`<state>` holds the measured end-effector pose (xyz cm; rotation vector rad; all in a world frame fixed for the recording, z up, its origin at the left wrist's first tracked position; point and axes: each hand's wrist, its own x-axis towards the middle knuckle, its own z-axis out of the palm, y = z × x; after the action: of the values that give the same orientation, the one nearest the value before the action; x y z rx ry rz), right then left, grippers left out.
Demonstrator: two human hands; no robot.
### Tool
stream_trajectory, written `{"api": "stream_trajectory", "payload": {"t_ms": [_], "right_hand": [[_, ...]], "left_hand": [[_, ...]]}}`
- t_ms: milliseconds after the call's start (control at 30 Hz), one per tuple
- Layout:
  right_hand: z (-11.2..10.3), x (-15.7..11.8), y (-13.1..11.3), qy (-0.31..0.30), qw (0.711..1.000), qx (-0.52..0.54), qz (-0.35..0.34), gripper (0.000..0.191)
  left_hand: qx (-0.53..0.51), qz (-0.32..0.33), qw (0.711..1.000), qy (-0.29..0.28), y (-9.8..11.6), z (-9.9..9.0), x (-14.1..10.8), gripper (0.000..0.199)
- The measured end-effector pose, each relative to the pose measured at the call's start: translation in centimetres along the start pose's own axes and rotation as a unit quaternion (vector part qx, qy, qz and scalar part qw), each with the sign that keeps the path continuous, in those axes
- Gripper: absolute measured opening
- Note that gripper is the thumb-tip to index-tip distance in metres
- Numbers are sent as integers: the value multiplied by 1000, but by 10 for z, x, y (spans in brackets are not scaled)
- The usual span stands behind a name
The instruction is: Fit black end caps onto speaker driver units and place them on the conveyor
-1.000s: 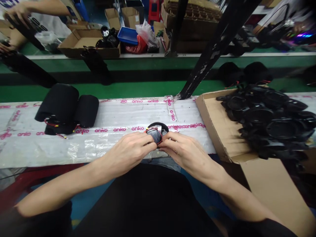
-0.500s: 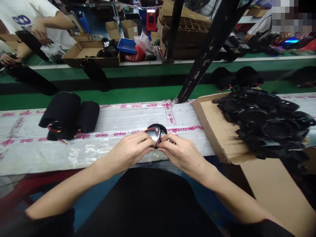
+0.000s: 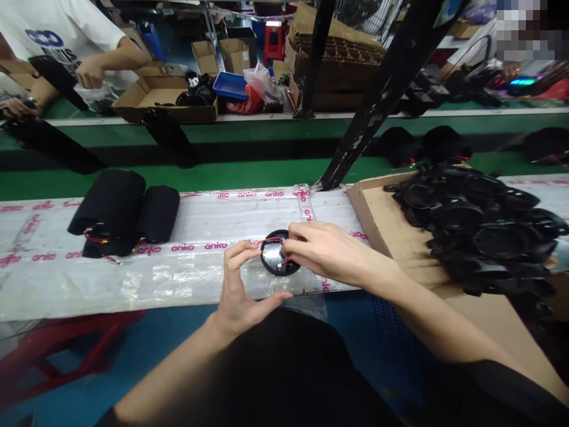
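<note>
A round black plastic housing (image 3: 281,274) with a silver inner face (image 3: 271,256) lies on the wrapped bench top in front of me. Thin red and black wires (image 3: 272,240) run over its upper part, and a small white connector (image 3: 280,266) shows near its lower middle. My right hand (image 3: 324,249) reaches over the housing from the right, fingers pinched on the wires at its inside. My left hand (image 3: 242,284) is open at the left edge; its fingertips are by the wires, its thumb stretched apart below the rim.
Black fabric-covered cylinders (image 3: 109,201) with loose wires stand at left. A cardboard tray (image 3: 377,219) heaped with black plastic rings (image 3: 480,219) is at right. Behind are a green conveyor (image 3: 249,160), a slanted black post (image 3: 368,112) and a co-worker's arm (image 3: 115,56).
My left hand has let go of the housing and spread its fingers. The housing has been tipped down flat, and my right hand has moved over its top.
</note>
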<state>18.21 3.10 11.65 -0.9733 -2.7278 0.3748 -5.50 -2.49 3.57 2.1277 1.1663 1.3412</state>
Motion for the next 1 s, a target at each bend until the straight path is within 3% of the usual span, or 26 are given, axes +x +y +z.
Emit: {"api": "stream_trajectory", "payload": {"t_ms": [67,133,233,333,433,533,633,733,800,867,1000], "right_hand": [[2,1,3,35,992,119,29,7],[6,-1,5,93,964,236,84,6],[13,-11,3,163,911,345,156,11],[13,-33,1,191,890,372,185,19],[8,-66,14,248,885,309,244,28],[2,-110,47,296,875,159,349,28],[-8,-157,96,243,856,-51,453,31],[-21,-188,147,169,829,-171,505,35],[-26,-194,174,142,830,-181,508,37],[-27,-191,192,116,835,-182,505,36],[-25,-172,206,99,841,-173,503,20]], "left_hand": [[-24,-74,997,27,0,23,-12,104],[-36,-113,993,23,-2,43,-15,117],[-45,-116,992,4,-11,51,0,112],[-91,-67,991,-75,-28,35,25,98],[-106,-31,977,-180,-41,18,48,88],[-49,-26,978,-199,-44,16,59,78],[-17,7,984,-175,-46,20,64,57],[-29,42,975,-217,-53,14,77,51],[-35,57,964,-258,-55,6,87,47],[-32,57,962,-265,-51,1,92,39],[-9,12,988,-157,-32,10,79,23]]}}
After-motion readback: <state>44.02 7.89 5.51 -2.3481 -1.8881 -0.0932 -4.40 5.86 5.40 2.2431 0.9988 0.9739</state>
